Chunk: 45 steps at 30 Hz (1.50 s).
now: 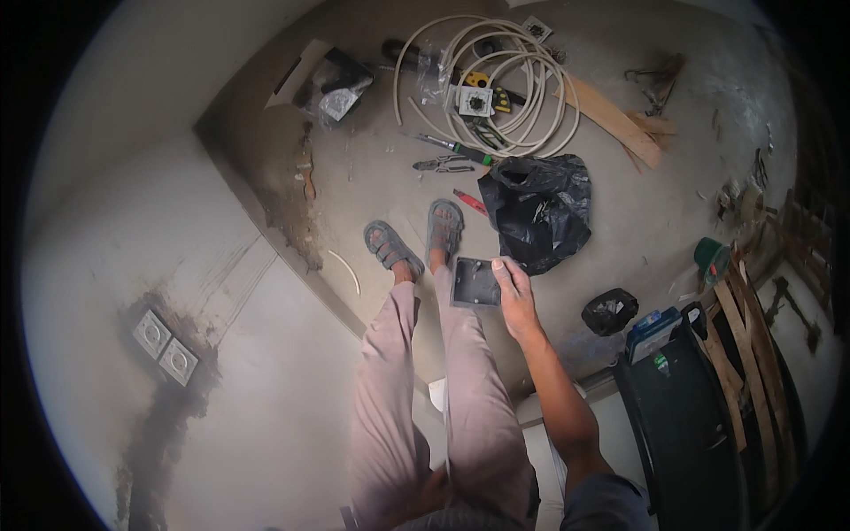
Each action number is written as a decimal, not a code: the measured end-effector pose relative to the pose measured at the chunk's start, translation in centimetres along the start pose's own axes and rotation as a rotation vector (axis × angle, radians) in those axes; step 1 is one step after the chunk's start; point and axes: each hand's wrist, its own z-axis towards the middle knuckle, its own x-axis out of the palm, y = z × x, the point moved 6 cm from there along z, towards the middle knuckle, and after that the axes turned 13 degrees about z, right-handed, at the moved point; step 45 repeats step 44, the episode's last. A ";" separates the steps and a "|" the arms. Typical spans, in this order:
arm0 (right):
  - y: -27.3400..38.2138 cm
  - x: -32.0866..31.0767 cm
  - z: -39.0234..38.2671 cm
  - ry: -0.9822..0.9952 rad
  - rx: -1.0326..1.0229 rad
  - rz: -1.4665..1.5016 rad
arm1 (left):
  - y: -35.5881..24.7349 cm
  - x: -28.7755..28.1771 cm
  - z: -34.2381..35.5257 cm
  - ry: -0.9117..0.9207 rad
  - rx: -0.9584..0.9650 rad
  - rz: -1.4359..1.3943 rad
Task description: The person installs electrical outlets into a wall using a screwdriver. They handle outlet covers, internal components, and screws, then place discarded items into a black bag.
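In front of my right knee, my right hand is closed around the side of a dark square wall box. Its hollow side faces up, and my thumb lies along the rim. I cannot make out my left hand anywhere; a blurred brownish patch between my thighs is too unclear to name. A crumpled black plastic bag lies on the floor just beyond the box. Beside the bag is a red cutter knife. Pliers and a screwdriver with a green-and-black handle lie farther off.
Coiled pale cable surrounds a white socket plate and yellow-black tools. An opened carton stands far left. Two sockets sit in the left wall. At right are a small black bag, a dark bin and wooden strips.
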 end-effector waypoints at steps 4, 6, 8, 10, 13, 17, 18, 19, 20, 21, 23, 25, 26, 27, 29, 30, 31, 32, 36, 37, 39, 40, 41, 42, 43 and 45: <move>-1.9 3.4 -0.1 0.072 0.249 0.511 | -0.3 -4.0 -3.7 0.274 -0.054 -0.792; -3.5 5.7 1.4 0.098 0.142 0.304 | 1.2 -6.7 -2.0 0.296 -0.111 -1.145; -5.1 8.1 1.3 0.250 0.327 0.363 | 3.4 -13.9 4.3 -0.062 -0.058 -0.905; -4.4 12.5 -0.4 0.494 0.670 0.524 | 4.9 -20.8 10.8 -0.666 0.130 -0.895; -8.4 14.2 1.4 0.542 0.620 0.349 | 6.0 -26.9 18.0 -0.819 0.194 -0.838; -5.8 13.7 8.9 0.586 -0.023 -0.837 | 10.0 -32.2 23.6 -1.005 0.129 -0.665; -3.9 13.6 11.0 0.573 -0.322 -1.091 | 11.0 -34.4 24.1 -1.066 0.058 -0.606; -4.1 12.0 15.1 0.555 -0.493 -1.243 | 13.6 -35.6 26.1 -1.083 0.037 -0.668; -3.8 10.2 19.2 0.507 -0.471 -1.322 | 16.7 -36.8 28.0 -1.103 0.008 -0.732; -3.2 8.7 23.2 0.459 -0.448 -1.398 | 18.5 -38.4 29.2 -1.021 0.008 -0.847; -1.8 5.8 28.9 0.520 -0.699 -1.416 | 22.1 -40.7 31.7 -0.903 0.031 -1.040; -1.4 3.8 33.9 0.510 -0.627 -1.662 | 22.1 -43.7 32.9 -0.747 0.330 -1.408; -2.3 3.3 35.5 0.515 -0.564 -1.721 | 22.1 -44.5 33.2 -0.733 0.410 -1.483; -3.2 2.6 37.0 0.513 -0.540 -1.745 | 21.8 -45.3 33.7 -0.648 0.517 -1.580; -5.6 1.8 38.8 0.472 -0.491 -1.879 | 21.8 -46.6 34.7 -0.538 0.631 -1.602; -6.8 2.3 39.6 0.454 -0.505 -1.944 | 22.1 -47.0 34.5 -0.505 0.693 -1.612; -7.1 2.3 39.9 0.412 -0.602 -1.961 | 22.2 -47.6 35.3 -0.473 0.763 -1.603; -7.6 -0.1 42.0 0.347 -0.662 -1.932 | 21.5 -48.5 36.5 -0.408 0.839 -1.589; -7.5 1.6 41.1 0.383 -0.565 -1.899 | 22.0 -48.8 37.6 -0.302 0.987 -1.599; -6.9 1.2 41.0 0.385 -0.554 -1.832 | 21.8 -49.0 37.6 -0.295 0.979 -1.591; -4.8 0.7 40.6 0.445 -0.653 -1.645 | 21.5 -49.1 37.1 -0.262 1.006 -1.598; -3.1 1.3 40.6 0.434 -0.602 -1.617 | 22.0 -48.6 37.1 -0.249 1.035 -1.610; -1.0 1.8 40.6 0.423 -0.550 -1.588 | 22.7 -48.5 37.1 -0.218 1.080 -1.623; 1.1 2.2 39.9 0.410 -0.492 -1.561 | 23.2 -48.6 37.4 -0.215 1.084 -1.618; 3.4 2.6 39.0 0.349 -0.529 -1.411 | 24.0 -48.5 37.8 -0.220 1.085 -1.618; 3.5 2.5 38.9 0.340 -0.533 -1.417 | 23.7 -48.4 38.4 -0.198 1.088 -1.610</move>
